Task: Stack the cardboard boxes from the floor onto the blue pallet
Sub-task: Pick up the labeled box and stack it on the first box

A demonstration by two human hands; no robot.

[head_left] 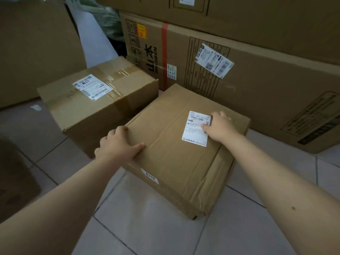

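Head view: hands were on the flat box [185, 150] at the centre of the frame, which sat on the tiled floor [147, 218].
Left hand [117, 144]: it lay on the box's left top edge, fingers curled over the far side of that corner and thumb flat on top; a loose hold on the edge, not a full clasp.
Right hand [219, 127]: it rested spread on the white label [196, 128] toward the upper right of the box top, pressing down and closed round nothing.
Task thing: the box was on the floor, one corner close to the taped box [95, 100] at left centre and another near the long printed carton [248, 85] across the upper right.
Pallet: no blue pallet showed in the frame.
Doing it well: probably each hand should slide to opposite side edges and get fingers under the base before lifting.
Edges: the top panel looked creased and soft, so it might buckle under a pinch.
Open room: bare tile lay in the lower half of the frame; cartons walled the top and left.
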